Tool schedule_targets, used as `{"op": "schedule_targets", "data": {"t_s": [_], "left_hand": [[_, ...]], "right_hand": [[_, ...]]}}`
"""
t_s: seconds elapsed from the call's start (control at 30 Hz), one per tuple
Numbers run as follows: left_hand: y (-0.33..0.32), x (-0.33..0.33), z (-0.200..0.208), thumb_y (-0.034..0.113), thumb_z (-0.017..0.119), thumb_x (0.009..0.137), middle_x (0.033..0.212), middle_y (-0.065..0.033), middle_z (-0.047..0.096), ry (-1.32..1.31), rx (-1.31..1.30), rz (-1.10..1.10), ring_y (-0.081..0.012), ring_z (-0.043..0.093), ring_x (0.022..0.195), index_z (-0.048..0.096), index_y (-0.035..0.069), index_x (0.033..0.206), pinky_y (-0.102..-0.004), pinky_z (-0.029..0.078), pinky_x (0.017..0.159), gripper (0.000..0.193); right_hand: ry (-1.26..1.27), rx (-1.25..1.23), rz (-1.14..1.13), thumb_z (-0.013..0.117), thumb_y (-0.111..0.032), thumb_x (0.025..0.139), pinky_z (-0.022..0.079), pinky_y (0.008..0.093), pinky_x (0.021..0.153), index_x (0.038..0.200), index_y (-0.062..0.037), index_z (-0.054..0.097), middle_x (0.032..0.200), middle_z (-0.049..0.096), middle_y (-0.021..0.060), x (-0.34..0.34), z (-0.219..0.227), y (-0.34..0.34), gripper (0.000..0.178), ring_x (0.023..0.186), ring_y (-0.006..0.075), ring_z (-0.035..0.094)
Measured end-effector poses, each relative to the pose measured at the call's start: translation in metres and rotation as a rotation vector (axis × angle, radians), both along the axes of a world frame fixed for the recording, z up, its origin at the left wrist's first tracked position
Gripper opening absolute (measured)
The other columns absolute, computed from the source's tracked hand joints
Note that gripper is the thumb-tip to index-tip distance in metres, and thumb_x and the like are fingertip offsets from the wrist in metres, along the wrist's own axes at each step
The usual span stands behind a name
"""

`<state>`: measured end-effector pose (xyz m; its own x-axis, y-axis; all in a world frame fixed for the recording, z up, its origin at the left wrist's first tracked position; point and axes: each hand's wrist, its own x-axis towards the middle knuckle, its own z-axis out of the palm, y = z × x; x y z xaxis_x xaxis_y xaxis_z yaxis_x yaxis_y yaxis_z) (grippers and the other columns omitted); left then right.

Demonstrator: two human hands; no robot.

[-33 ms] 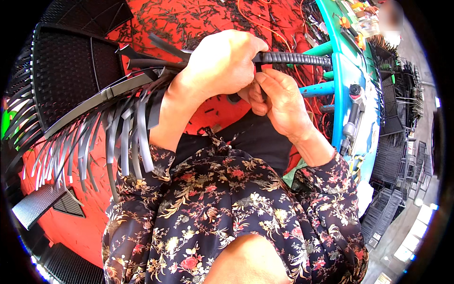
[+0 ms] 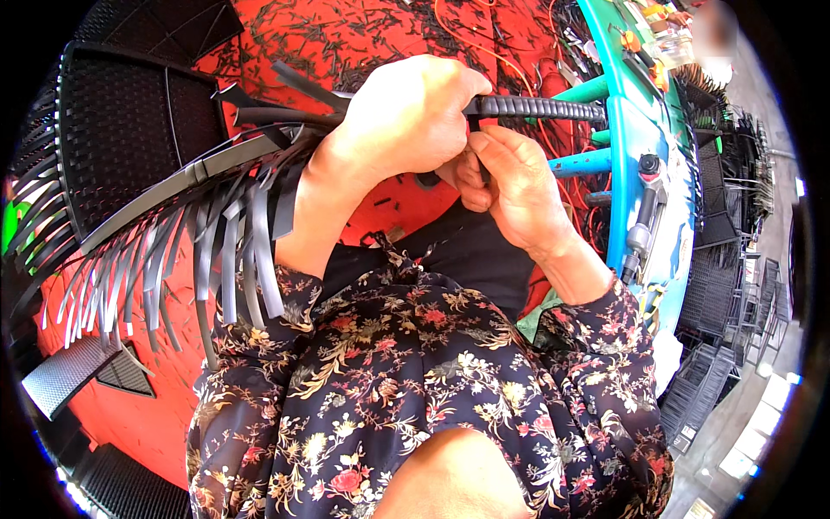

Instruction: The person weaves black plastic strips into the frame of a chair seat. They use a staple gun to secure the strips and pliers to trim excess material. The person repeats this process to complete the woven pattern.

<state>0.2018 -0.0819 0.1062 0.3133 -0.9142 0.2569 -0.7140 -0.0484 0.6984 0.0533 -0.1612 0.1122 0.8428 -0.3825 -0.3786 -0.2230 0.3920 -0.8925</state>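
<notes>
My left hand (image 2: 413,111) is closed over the black frame bar, hiding the part under its palm. To the right of it, a stretch of the bar (image 2: 540,107) shows tight coils of black strip wound round it. Just below the bar, my right hand (image 2: 519,186) is pinched on a dark plastic strip (image 2: 478,164), of which only a short piece shows between the fingers. Leftward past my left wrist runs the woven black panel (image 2: 121,130), its curved edge (image 2: 164,197) hung with many loose flat strips (image 2: 229,251).
Cut strip scraps litter the red floor (image 2: 363,35), where an orange hose (image 2: 484,48) also lies. At right stands a blue-green table (image 2: 616,130) bearing a grey and black power tool (image 2: 644,216). More woven panels (image 2: 69,372) lie at lower left; others (image 2: 705,294) are stacked far right.
</notes>
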Motion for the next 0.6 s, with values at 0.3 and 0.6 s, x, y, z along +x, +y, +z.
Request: {"op": "schedule_targets", "data": {"t_s": [0.3, 0.6], "left_hand": [[0.003, -0.007, 0.0, 0.006, 0.06, 0.071, 0.087, -0.0173, 0.067, 0.015, -0.019, 0.043, -0.0375, 0.064, 0.087, 0.068, 0.007, 0.098, -0.043, 0.051, 0.076, 0.028], [0.011, -0.008, 0.001, 0.014, 0.066, 0.074, 0.087, -0.0146, 0.068, -0.101, -0.077, 0.13, -0.0359, 0.065, 0.085, 0.069, 0.01, 0.094, -0.0424, 0.052, 0.074, 0.021]], "right_hand": [[-0.042, 0.023, 0.038, 0.046, -0.017, 0.099, 0.031, 0.0248, 0.046, 0.075, -0.0035, 0.05, 0.061, 0.046, 0.0024, -0.005, 0.002, -0.002, 0.027, 0.049, 0.0101, 0.04], [0.111, 0.281, 0.105, 0.048, -0.021, 0.097, 0.032, 0.025, 0.047, 0.077, -0.0051, 0.05, 0.067, 0.046, 0.0016, 0.016, 0.035, -0.023, 0.026, 0.052, 0.0103, 0.04]]}}
